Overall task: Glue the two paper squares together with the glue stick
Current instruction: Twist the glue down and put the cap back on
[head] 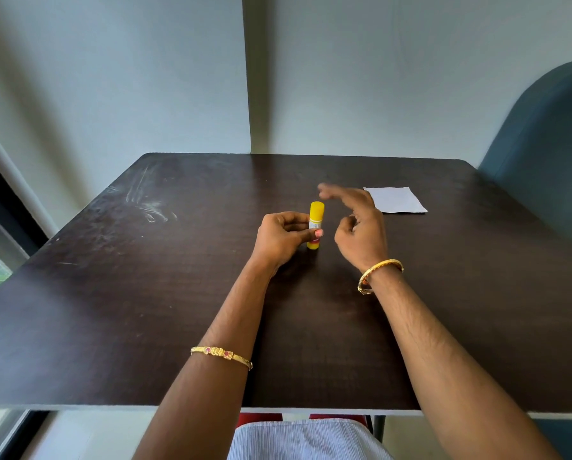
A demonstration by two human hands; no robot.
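1. Pinched between the left hand thumb and fingers, the glue stick stands upright on the table, cap on.
2. Right hand hovers loose and empty just beside the grip, blurred.
3. Hold the barrel low and steady; pull the cap straight up.
4. White paper lies beyond the grip, to its right; only one sheet is discernible.

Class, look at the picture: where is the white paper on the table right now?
The paper lies flat on the far right part of the table, just beyond the right hand and to the right of the glue stick.
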